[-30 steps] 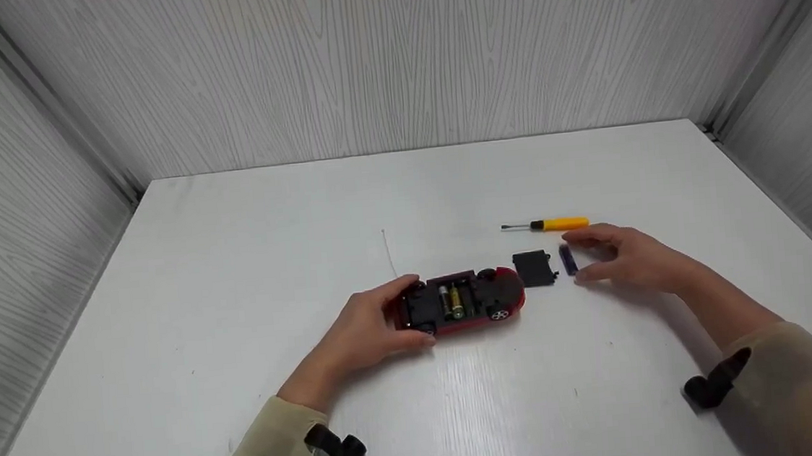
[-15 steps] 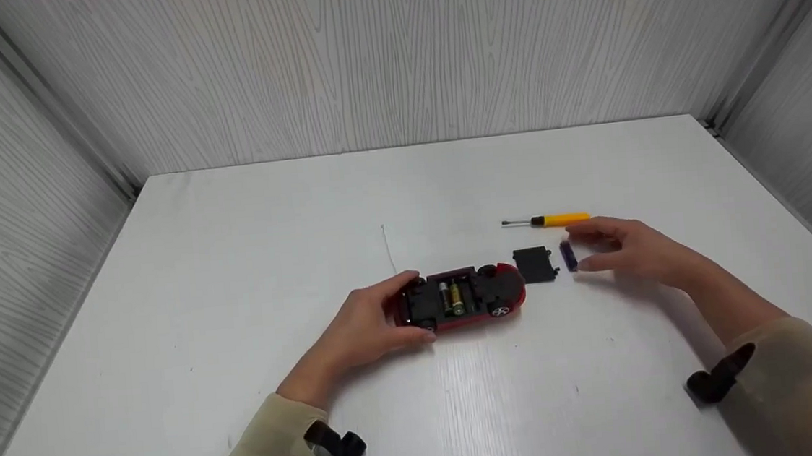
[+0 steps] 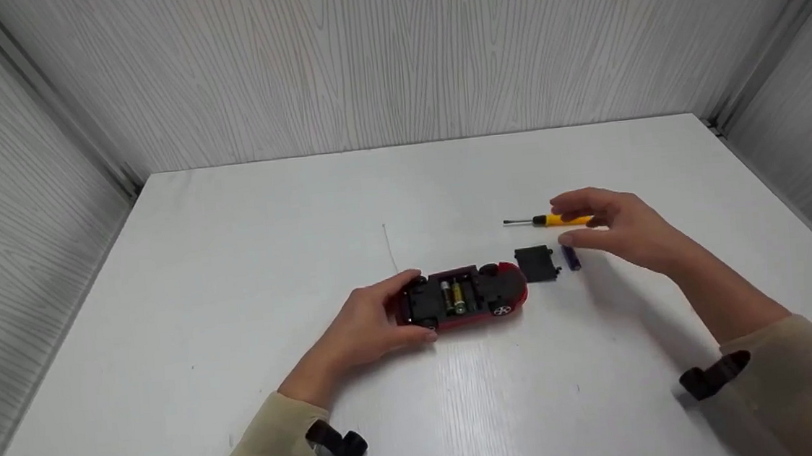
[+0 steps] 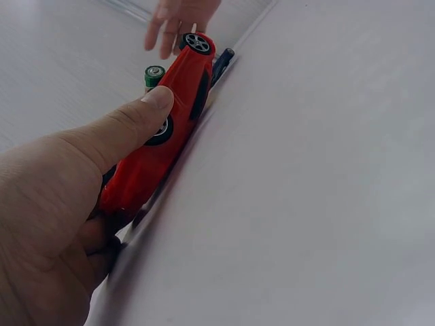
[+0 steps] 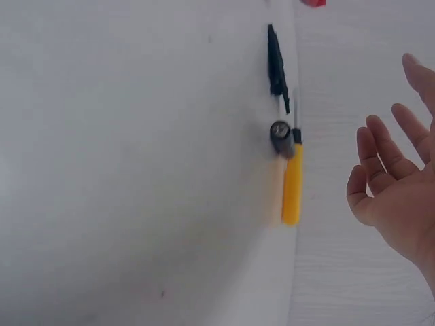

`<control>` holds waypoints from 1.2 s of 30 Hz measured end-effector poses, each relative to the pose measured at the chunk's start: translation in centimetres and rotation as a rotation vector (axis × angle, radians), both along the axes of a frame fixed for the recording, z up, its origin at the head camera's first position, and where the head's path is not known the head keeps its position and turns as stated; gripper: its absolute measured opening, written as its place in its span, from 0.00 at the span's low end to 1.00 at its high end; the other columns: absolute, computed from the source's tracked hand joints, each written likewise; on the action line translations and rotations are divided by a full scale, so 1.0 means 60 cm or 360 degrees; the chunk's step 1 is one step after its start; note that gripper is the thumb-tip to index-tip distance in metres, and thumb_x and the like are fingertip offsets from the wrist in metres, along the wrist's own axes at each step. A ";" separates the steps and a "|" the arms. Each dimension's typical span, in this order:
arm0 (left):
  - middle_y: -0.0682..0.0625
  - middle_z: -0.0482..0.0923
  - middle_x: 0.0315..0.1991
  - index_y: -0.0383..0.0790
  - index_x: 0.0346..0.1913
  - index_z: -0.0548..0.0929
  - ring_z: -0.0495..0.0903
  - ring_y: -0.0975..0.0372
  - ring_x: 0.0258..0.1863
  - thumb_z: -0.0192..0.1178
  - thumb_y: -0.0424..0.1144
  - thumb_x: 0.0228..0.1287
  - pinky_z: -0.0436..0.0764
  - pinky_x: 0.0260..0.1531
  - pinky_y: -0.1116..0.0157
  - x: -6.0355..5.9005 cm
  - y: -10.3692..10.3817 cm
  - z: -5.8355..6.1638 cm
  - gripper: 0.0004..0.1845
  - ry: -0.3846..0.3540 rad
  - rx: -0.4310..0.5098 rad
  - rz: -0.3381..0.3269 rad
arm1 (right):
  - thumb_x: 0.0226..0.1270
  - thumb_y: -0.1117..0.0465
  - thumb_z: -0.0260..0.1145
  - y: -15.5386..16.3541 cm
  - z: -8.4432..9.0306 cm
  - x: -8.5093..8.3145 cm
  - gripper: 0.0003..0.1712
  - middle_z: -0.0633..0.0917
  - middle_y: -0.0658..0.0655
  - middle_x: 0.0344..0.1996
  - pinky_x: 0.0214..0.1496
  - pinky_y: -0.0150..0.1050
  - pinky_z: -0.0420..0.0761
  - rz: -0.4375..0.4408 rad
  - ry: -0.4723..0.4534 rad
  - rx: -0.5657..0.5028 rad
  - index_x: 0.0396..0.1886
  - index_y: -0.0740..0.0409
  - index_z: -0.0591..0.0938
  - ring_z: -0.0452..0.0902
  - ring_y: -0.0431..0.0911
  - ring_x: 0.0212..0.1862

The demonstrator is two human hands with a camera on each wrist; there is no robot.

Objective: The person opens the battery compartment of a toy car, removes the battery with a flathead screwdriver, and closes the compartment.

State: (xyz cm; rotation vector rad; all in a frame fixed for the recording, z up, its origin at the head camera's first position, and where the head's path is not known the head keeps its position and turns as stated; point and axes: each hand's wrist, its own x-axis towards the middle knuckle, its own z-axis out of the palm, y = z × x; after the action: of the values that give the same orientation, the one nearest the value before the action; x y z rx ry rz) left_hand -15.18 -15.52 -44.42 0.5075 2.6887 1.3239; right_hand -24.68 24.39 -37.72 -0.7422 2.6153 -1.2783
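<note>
A red toy car (image 3: 512, 283) lies upside down with its black underside and battery compartment showing. My left hand (image 3: 366, 325) grips its left end, thumb along the near side and fingers at the far side. Two batteries (image 3: 458, 298) sit side by side in the compartment; the green end of a battery (image 4: 154, 73) stands above the car's edge in the left wrist view. To the right, a dark blue battery (image 3: 571, 258) lies loose on the table. My right hand (image 3: 620, 229), fingers apart and holding nothing, hovers over that battery and the screwdriver (image 3: 554, 220) with its yellow handle.
A black battery cover (image 3: 537, 264) lies flat between the car and the loose battery. A thin antenna (image 3: 389, 247) extends from the car toward the back. Wood-grain panels (image 3: 393, 62) enclose the white table (image 3: 267, 217) at the back and sides.
My right hand has risen from beside the loose battery and shifted toward the back, over the screwdriver handle. The left hand and the car have stayed in place.
</note>
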 end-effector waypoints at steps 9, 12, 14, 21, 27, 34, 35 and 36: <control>0.53 0.79 0.69 0.49 0.79 0.72 0.77 0.60 0.64 0.84 0.55 0.53 0.71 0.69 0.54 0.001 0.000 0.001 0.51 0.0001 -0.0004 -0.0002 | 0.72 0.58 0.76 -0.075 0.017 0.038 0.25 0.85 0.46 0.60 0.66 0.42 0.75 0.0182 0.0117 -0.0080 0.66 0.50 0.84 0.79 0.48 0.63; 0.54 0.79 0.68 0.50 0.79 0.72 0.77 0.60 0.64 0.84 0.54 0.53 0.72 0.68 0.55 -0.001 0.000 -0.001 0.51 0.0003 -0.0014 0.0002 | 0.69 0.57 0.78 -0.097 0.016 0.050 0.25 0.85 0.45 0.59 0.66 0.53 0.75 0.0202 0.0109 -0.0076 0.65 0.47 0.85 0.79 0.47 0.62; 0.53 0.79 0.68 0.49 0.79 0.72 0.77 0.60 0.64 0.84 0.54 0.53 0.71 0.69 0.55 -0.002 0.000 -0.001 0.51 0.0008 -0.0012 0.0003 | 0.68 0.56 0.79 -0.110 0.013 0.057 0.25 0.85 0.45 0.59 0.65 0.58 0.75 0.0212 0.0104 -0.0069 0.64 0.46 0.85 0.79 0.48 0.62; 0.55 0.79 0.69 0.50 0.79 0.72 0.76 0.62 0.65 0.84 0.54 0.54 0.71 0.69 0.56 -0.002 -0.001 -0.001 0.50 -0.0004 -0.0007 -0.0011 | 0.64 0.50 0.82 -0.154 -0.006 0.073 0.25 0.81 0.45 0.63 0.66 0.55 0.76 0.0253 0.0069 0.0001 0.60 0.42 0.87 0.74 0.52 0.67; 0.54 0.79 0.69 0.48 0.79 0.73 0.77 0.62 0.65 0.83 0.54 0.54 0.71 0.69 0.56 -0.003 -0.002 -0.004 0.49 0.0033 -0.0001 -0.0036 | 0.63 0.50 0.82 -0.176 -0.023 0.077 0.24 0.78 0.47 0.64 0.62 0.50 0.80 0.0276 0.0067 0.0094 0.58 0.46 0.88 0.75 0.51 0.64; 0.55 0.79 0.69 0.49 0.79 0.73 0.76 0.63 0.66 0.83 0.55 0.54 0.71 0.70 0.56 -0.003 -0.002 -0.004 0.50 0.0003 0.0001 -0.0018 | 0.63 0.50 0.82 -0.185 -0.037 0.074 0.23 0.79 0.47 0.61 0.64 0.50 0.78 0.0309 0.0084 0.0117 0.57 0.46 0.89 0.74 0.49 0.63; 0.55 0.79 0.69 0.49 0.79 0.73 0.76 0.63 0.66 0.83 0.55 0.55 0.71 0.70 0.56 -0.003 -0.002 -0.004 0.50 0.0001 0.0001 -0.0016 | 0.63 0.50 0.82 -0.186 -0.038 0.074 0.23 0.79 0.48 0.61 0.64 0.51 0.78 0.0311 0.0087 0.0125 0.57 0.46 0.89 0.74 0.50 0.63; 0.55 0.79 0.69 0.49 0.79 0.73 0.76 0.63 0.66 0.83 0.55 0.55 0.71 0.70 0.56 -0.003 -0.002 -0.005 0.49 0.0000 0.0002 -0.0015 | 0.63 0.49 0.82 -0.186 -0.040 0.073 0.23 0.79 0.48 0.61 0.64 0.51 0.78 0.0313 0.0090 0.0133 0.57 0.45 0.89 0.74 0.50 0.63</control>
State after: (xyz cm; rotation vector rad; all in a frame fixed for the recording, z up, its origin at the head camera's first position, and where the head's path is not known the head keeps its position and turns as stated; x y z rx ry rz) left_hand -15.35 -15.67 -44.70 0.5197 2.6824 1.3234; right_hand -20.29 13.21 -40.11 -1.0060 2.5447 -1.1020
